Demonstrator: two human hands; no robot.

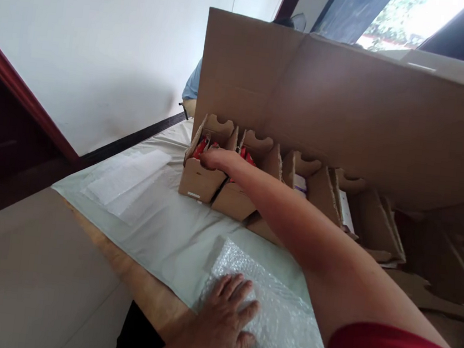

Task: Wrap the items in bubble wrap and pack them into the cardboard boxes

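My left hand (pixel 226 321) lies flat with its fingers apart on the near left end of a sheet of bubble wrap (pixel 277 327) at the front of the table. My right arm stretches across to the leftmost cardboard bin (pixel 201 180), where my right hand (pixel 213 158) dips over the near rim. Its fingertips are hidden inside, so I cannot make out whether they grip anything. Red packets (pixel 200 148) stand in that bin beside the hand. More red packets (pixel 249 157) show in the second bin (pixel 233 201), partly behind my forearm.
Several more cardboard bins (pixel 384 219) continue rightward, some with white items inside. A tall cardboard panel (pixel 349 103) rises behind the row. Thin translucent wrapping sheets (pixel 129 176) lie at left on the pale cloth (pixel 167 228). Behind the panel's left edge, a blue sleeve (pixel 192 83) shows.
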